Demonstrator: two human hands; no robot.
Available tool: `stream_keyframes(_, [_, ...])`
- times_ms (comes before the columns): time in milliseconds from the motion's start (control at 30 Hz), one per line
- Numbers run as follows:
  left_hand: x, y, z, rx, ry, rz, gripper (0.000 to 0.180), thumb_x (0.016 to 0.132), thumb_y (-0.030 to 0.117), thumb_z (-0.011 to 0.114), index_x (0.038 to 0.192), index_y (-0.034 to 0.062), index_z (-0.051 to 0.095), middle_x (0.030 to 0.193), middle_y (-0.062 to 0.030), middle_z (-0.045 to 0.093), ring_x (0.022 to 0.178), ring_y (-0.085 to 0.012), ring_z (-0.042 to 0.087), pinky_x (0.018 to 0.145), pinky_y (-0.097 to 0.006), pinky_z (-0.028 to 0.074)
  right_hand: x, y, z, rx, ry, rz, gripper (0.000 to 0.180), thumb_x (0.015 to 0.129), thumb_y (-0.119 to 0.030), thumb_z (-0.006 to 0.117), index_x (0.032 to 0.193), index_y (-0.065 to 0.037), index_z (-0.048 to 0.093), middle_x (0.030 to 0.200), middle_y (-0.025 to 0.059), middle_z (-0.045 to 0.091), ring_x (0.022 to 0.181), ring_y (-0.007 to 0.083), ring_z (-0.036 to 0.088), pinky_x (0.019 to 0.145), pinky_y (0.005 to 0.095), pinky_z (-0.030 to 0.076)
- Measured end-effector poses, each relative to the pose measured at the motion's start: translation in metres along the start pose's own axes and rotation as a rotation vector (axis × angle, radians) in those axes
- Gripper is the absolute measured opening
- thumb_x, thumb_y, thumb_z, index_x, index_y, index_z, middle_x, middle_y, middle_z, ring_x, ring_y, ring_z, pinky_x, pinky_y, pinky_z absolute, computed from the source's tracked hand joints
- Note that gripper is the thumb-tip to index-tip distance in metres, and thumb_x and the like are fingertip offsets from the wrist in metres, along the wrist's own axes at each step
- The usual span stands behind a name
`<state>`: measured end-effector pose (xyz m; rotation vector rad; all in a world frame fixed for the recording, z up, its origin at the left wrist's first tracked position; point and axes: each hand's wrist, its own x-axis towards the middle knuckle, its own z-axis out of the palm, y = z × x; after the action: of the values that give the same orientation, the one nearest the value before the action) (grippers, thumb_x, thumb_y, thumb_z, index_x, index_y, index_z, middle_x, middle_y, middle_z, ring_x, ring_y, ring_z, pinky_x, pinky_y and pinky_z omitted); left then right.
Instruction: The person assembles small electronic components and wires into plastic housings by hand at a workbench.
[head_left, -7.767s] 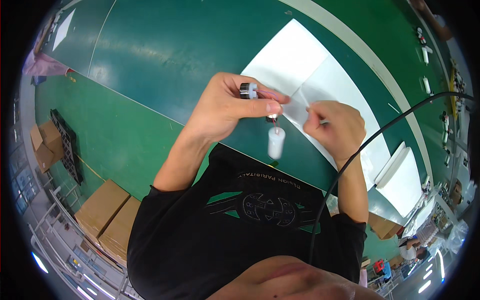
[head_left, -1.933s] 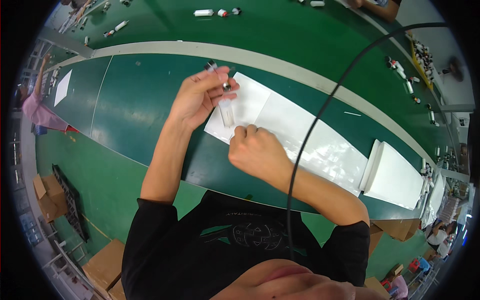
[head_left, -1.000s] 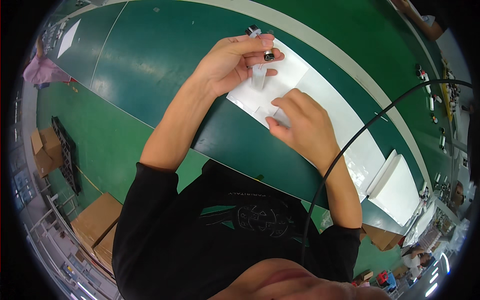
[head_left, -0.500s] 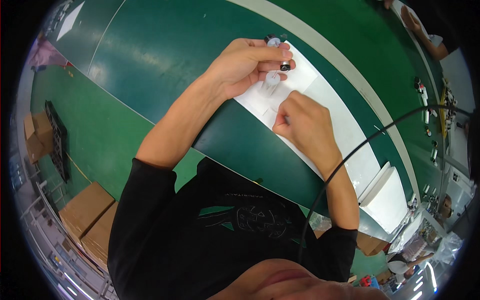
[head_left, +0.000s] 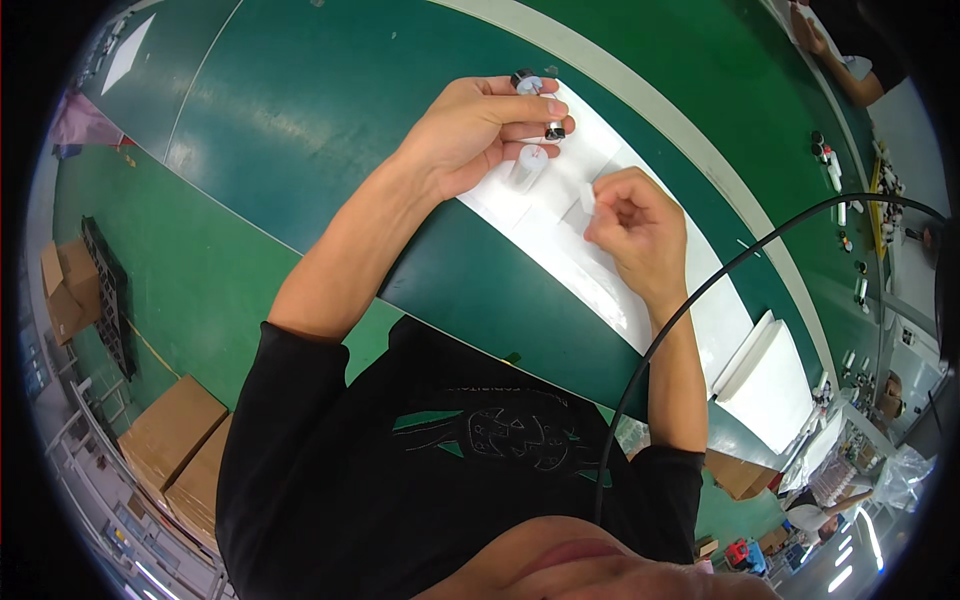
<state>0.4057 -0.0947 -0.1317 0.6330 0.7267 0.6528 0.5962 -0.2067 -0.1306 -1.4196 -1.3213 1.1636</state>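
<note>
Over a white sheet (head_left: 690,250) on the green table, my left hand (head_left: 462,132) is closed around a small part with a black-and-clear round end (head_left: 525,82) and a white-and-black cylinder end (head_left: 554,130). By its lower fingers is a clear tube with a whitish cap (head_left: 530,165); whether the fingers grip it or it stands on the sheet, I cannot tell. My right hand (head_left: 640,225), palm partly turned up, pinches a small white strip (head_left: 588,198) between thumb and index finger. The other fingers curl inward.
A stack of white sheets (head_left: 772,385) lies on the table to the right. A black cable (head_left: 700,290) arcs across the right side. Beyond a pale strip, small parts (head_left: 835,170) rest on a green surface, near another person's hand (head_left: 808,35). Cardboard boxes (head_left: 172,430) stand at left.
My right hand has rolled from a downward fist to a more upturned pinch, moving slightly right, and a white strip now shows in it. My left hand keeps its hold.
</note>
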Motion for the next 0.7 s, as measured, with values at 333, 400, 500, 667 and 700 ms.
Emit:
stream_keyframes(333, [-0.013,-0.003,0.031,0.391,0.049,0.155,0.057,0.079,0.000,0.071,0.127,-0.0088,0.042,0.085,-0.0187,0.071,0.079,-0.0190,0.069,0.066,-0.025,0.053,-0.051,0.006,-0.012,0.878,0.067,0.157,0.012,0.082,0.008,0.056,0.086,-0.002,0.049,0.085,0.0189,0.064,0.064,0.0237,0.067,0.050,0.0270,0.052])
stream_keyframes(400, [-0.014,-0.003,0.042,0.420,0.016,0.194,0.056,0.079,0.000,0.071,0.127,-0.0086,0.043,0.085,-0.0179,0.071,0.078,-0.0184,0.069,0.066,-0.026,0.053,-0.050,0.000,-0.015,0.831,0.170,0.191,0.012,0.082,0.007,0.057,0.091,-0.002,0.056,0.083,0.0127,0.064,0.070,0.0211,0.066,0.054,0.0273,0.049])
stream_keyframes(500, [-0.018,0.001,0.063,0.454,-0.031,0.250,0.055,0.079,0.000,0.072,0.125,-0.0084,0.044,0.083,-0.0169,0.071,0.077,-0.0176,0.069,0.065,-0.026,0.052,-0.050,-0.003,-0.024,0.737,0.253,0.074,0.017,0.079,0.006,0.063,0.096,0.001,0.061,0.086,0.0101,0.066,0.078,0.0203,0.066,0.065,0.0280,0.050])
stream_keyframes(667, [-0.007,-0.005,0.092,0.503,-0.055,0.262,0.054,0.078,0.000,0.072,0.124,-0.0085,0.045,0.082,-0.0167,0.071,0.079,-0.0183,0.069,0.067,-0.026,0.052,-0.058,-0.005,-0.029,0.554,0.361,-0.034,0.021,0.077,0.004,0.069,0.098,0.001,0.066,0.098,0.0123,0.067,0.083,0.0169,0.063,0.073,0.0265,0.048])
stream_keyframes(700, [-0.005,-0.008,0.096,0.535,-0.066,0.301,0.054,0.078,0.000,0.072,0.125,-0.0081,0.046,0.082,-0.0166,0.071,0.080,-0.0190,0.069,0.068,-0.026,0.052,-0.056,-0.005,-0.028,0.513,0.393,-0.174,0.019,0.077,0.004,0.070,0.095,0.001,0.067,0.098,0.0118,0.067,0.084,0.0165,0.061,0.073,0.0268,0.047])
